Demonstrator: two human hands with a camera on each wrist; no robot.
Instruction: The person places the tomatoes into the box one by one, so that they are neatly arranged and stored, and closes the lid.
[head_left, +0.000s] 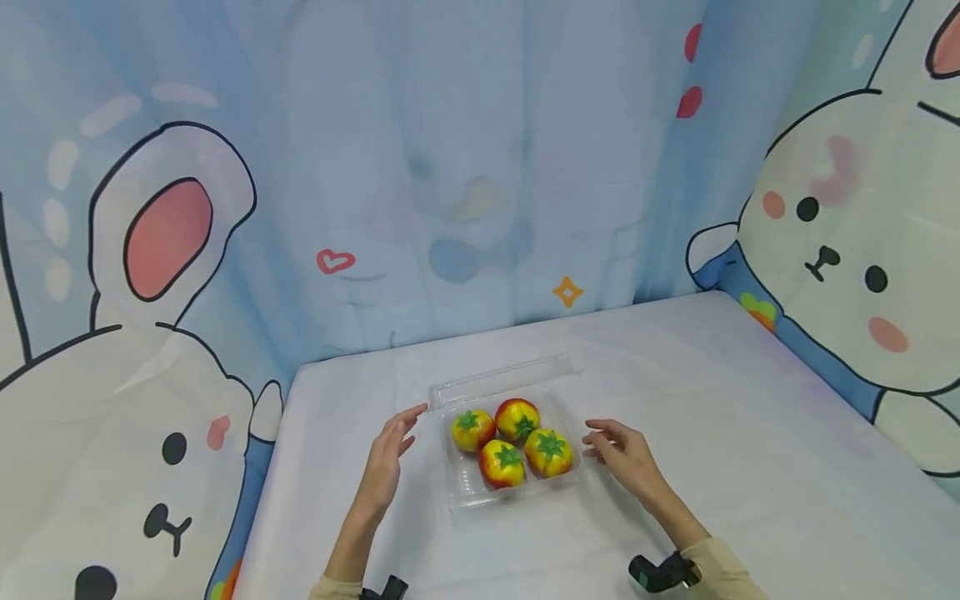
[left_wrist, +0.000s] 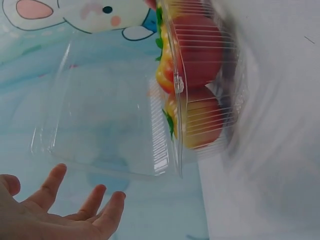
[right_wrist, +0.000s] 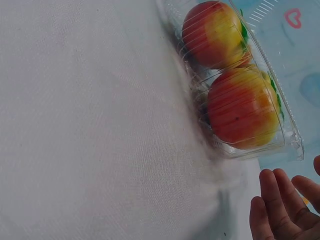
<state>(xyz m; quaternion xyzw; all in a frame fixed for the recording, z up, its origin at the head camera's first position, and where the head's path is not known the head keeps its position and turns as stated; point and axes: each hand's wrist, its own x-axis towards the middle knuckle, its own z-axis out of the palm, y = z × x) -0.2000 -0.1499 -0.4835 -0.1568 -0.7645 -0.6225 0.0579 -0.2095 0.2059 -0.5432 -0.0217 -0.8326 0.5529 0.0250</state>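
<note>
A clear plastic clamshell box (head_left: pixel 472 500) lies in the middle of the table, its hinged lid (head_left: pixel 501 383) raised on the far side. Inside sit several red-and-yellow, persimmon-like fruits (head_left: pixel 549 452) with green star-shaped leaf tops, two along each side. My left hand (head_left: pixel 386 458) hovers just left of the box, fingers spread and fingertips near the lid's left corner; it holds nothing. On the other side, my right hand (head_left: pixel 626 458) is close to the box's right edge, fingers loosely bent and empty. The right wrist view shows those fingers (right_wrist: pixel 282 205) apart from the box wall.
White cloth covers the table (head_left: pixel 750 417). Behind it hangs a light blue curtain (head_left: pixel 480 167) printed with large cartoon rabbits. A black wrist strap (head_left: pixel 663 573) is on my right wrist, below a beige sleeve (head_left: pixel 723 571).
</note>
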